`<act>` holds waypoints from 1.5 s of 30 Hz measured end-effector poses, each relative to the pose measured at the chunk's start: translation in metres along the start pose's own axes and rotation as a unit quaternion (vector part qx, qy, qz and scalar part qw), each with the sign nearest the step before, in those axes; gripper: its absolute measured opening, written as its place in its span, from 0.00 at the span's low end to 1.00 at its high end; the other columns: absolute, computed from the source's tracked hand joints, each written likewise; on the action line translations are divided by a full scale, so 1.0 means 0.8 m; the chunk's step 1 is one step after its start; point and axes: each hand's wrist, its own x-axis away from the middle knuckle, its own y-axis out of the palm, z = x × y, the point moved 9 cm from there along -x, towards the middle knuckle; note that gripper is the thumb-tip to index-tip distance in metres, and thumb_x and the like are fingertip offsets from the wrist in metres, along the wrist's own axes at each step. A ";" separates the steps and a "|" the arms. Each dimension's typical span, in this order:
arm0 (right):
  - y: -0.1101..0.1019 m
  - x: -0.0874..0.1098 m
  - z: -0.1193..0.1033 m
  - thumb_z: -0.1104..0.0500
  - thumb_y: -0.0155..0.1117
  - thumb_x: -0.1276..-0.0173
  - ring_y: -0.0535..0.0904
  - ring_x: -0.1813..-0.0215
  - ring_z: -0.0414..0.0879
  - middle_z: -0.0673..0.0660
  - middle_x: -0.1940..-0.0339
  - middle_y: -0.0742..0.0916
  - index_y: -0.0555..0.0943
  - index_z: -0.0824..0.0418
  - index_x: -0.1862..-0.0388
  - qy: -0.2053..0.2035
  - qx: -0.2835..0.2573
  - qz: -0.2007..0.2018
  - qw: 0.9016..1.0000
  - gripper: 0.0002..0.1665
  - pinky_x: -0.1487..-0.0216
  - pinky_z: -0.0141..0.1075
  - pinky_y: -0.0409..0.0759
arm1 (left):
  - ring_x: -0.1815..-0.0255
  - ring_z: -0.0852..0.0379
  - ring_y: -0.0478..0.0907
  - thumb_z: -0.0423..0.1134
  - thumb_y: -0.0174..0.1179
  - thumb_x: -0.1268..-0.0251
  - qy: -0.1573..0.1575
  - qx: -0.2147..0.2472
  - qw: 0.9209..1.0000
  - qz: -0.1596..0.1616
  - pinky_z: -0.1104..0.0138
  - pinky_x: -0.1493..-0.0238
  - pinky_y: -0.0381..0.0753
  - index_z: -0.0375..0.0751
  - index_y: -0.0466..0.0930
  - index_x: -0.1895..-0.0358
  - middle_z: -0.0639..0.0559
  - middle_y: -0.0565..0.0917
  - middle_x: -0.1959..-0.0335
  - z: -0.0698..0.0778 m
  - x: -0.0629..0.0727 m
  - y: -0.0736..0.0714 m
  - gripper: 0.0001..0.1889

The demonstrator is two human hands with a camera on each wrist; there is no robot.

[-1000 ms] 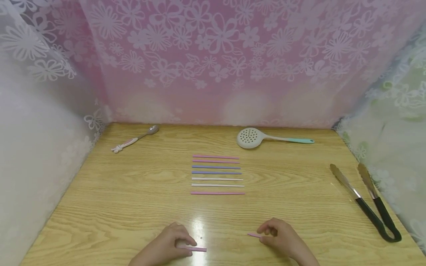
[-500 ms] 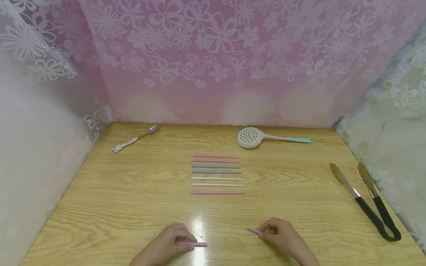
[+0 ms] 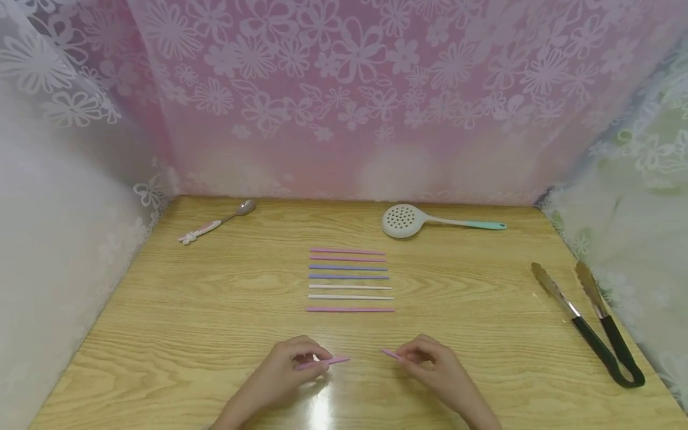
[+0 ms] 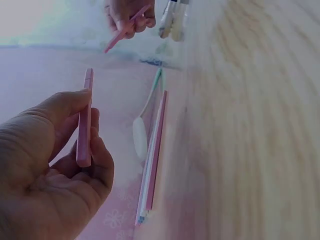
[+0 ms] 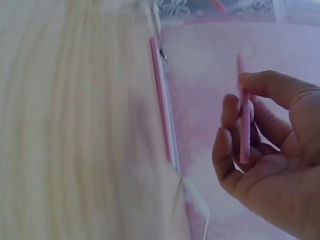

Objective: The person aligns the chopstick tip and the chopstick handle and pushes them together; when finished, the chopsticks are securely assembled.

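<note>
My left hand (image 3: 282, 367) pinches a short pink chopstick piece (image 4: 84, 125) between thumb and fingers. A second short pink chopstick piece (image 5: 244, 125) is pinched in my right hand (image 3: 443, 367). In the head view the two pieces point toward each other, with a gap between them. Both hands are held at the near middle of the table, before a row of chopsticks. Closest in that row lies a pink chopstick (image 3: 350, 310); beyond it are white chopsticks (image 3: 350, 297), blue chopsticks (image 3: 348, 277) and more pink chopsticks (image 3: 347, 259), all side by side.
At the back of the wooden table (image 3: 177, 334) lie a spoon (image 3: 217, 223) with a rabbit-shaped handle end and a slotted skimmer (image 3: 403, 221). Black-handled tongs (image 3: 596, 340) lie spread at the right edge. Flowered curtains (image 3: 355, 119) enclose the back and sides.
Both hands have moved away from the table's near edge and toward each other, carrying the pink chopstick pieces. The gap between the pieces has narrowed, and the left piece has tilted.
</note>
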 end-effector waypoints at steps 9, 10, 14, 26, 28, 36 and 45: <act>0.018 -0.013 -0.030 0.63 0.65 0.36 0.76 0.63 0.35 0.53 0.66 0.83 0.83 0.60 0.62 -0.060 -0.054 -0.002 0.997 0.04 0.61 0.30 0.80 | 0.65 0.67 0.74 0.47 0.60 0.36 -0.004 -0.005 1.000 -0.005 0.71 0.60 0.79 0.45 0.85 0.58 0.60 0.82 0.66 0.007 -0.016 0.005 0.12; 0.020 -0.013 -0.032 0.64 0.65 0.36 0.76 0.63 0.35 0.53 0.65 0.83 0.83 0.61 0.62 -0.063 -0.057 -0.003 0.996 0.05 0.61 0.30 0.80 | 0.65 0.67 0.74 0.47 0.60 0.36 -0.004 -0.004 1.000 -0.005 0.71 0.60 0.79 0.45 0.85 0.58 0.61 0.82 0.66 0.008 -0.017 0.005 0.12; 0.022 -0.013 -0.032 0.66 0.64 0.37 0.75 0.64 0.35 0.54 0.65 0.82 0.83 0.63 0.61 -0.062 -0.066 -0.009 0.996 0.05 0.64 0.29 0.79 | 0.66 0.67 0.74 0.47 0.61 0.36 -0.012 0.003 1.000 -0.002 0.72 0.62 0.78 0.45 0.85 0.58 0.61 0.82 0.68 0.010 -0.019 0.006 0.11; 0.014 -0.016 -0.035 0.65 0.67 0.40 0.73 0.70 0.33 0.52 0.69 0.84 0.86 0.60 0.64 -0.093 -0.035 0.039 0.994 0.06 0.71 0.28 0.77 | 0.61 0.64 0.79 0.39 0.60 0.35 0.015 0.004 1.000 0.000 0.73 0.57 0.80 0.38 0.84 0.57 0.52 0.84 0.61 0.022 -0.020 0.001 0.10; 0.013 -0.016 -0.036 0.66 0.67 0.40 0.72 0.71 0.33 0.52 0.69 0.84 0.86 0.60 0.64 -0.100 -0.035 0.044 0.993 0.06 0.75 0.28 0.75 | 0.62 0.65 0.78 0.37 0.60 0.36 0.035 -0.006 0.999 0.001 0.73 0.57 0.81 0.38 0.84 0.57 0.52 0.83 0.62 0.026 -0.021 0.000 0.09; 0.015 -0.016 -0.040 0.64 0.70 0.42 0.68 0.73 0.32 0.49 0.72 0.83 0.86 0.58 0.66 -0.093 -0.029 0.052 0.994 0.05 0.78 0.27 0.70 | 0.65 0.69 0.75 0.37 0.60 0.35 0.069 -0.014 0.997 -0.012 0.72 0.61 0.80 0.38 0.84 0.58 0.54 0.81 0.64 0.036 -0.024 0.003 0.08; 0.013 -0.013 -0.060 0.67 0.71 0.46 0.65 0.75 0.33 0.45 0.73 0.81 0.86 0.56 0.68 -0.136 -0.005 0.080 0.987 0.07 0.79 0.26 0.68 | 0.63 0.68 0.75 0.41 0.58 0.33 0.045 0.003 0.999 -0.022 0.72 0.58 0.80 0.39 0.83 0.57 0.56 0.79 0.62 0.038 -0.023 0.007 0.10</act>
